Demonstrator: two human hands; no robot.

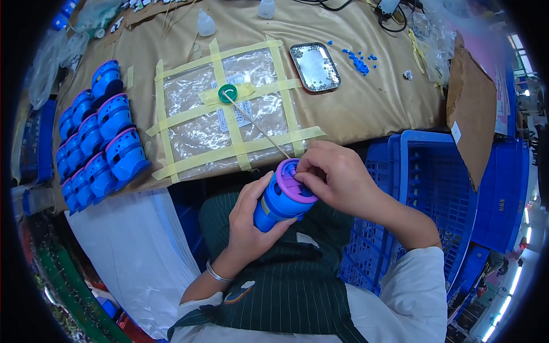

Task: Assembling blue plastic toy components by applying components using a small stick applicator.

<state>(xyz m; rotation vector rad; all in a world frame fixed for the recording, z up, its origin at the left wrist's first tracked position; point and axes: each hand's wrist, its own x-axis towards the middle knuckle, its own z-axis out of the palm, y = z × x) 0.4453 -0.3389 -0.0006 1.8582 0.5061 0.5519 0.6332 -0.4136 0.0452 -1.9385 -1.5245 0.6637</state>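
My left hand (245, 223) is wrapped round a blue plastic cylinder (277, 209) with holes in its side, tilted above my lap. Its upper end carries a purple slotted ring (301, 195). Over that end, my right hand (343, 174) has thumb and forefinger pinched together at the ring's opening; whatever lies between the fingertips is hidden. A thin stick (254, 124) runs from a small green cap (234, 94) on the table to just behind the ring. Under the cap is a clear plastic sheet (191, 137) held down with yellow tape.
Several blue cylinders (123, 151) with purple rims stand stacked at the left. Beyond the sheet, a metal tin (316, 64) holds small shiny pieces, beside scattered blue bits (360, 64). Two white squeeze bottles (206, 24) stand farther back. Blue crates (437, 140) and torn cardboard (472, 108) are at the right.
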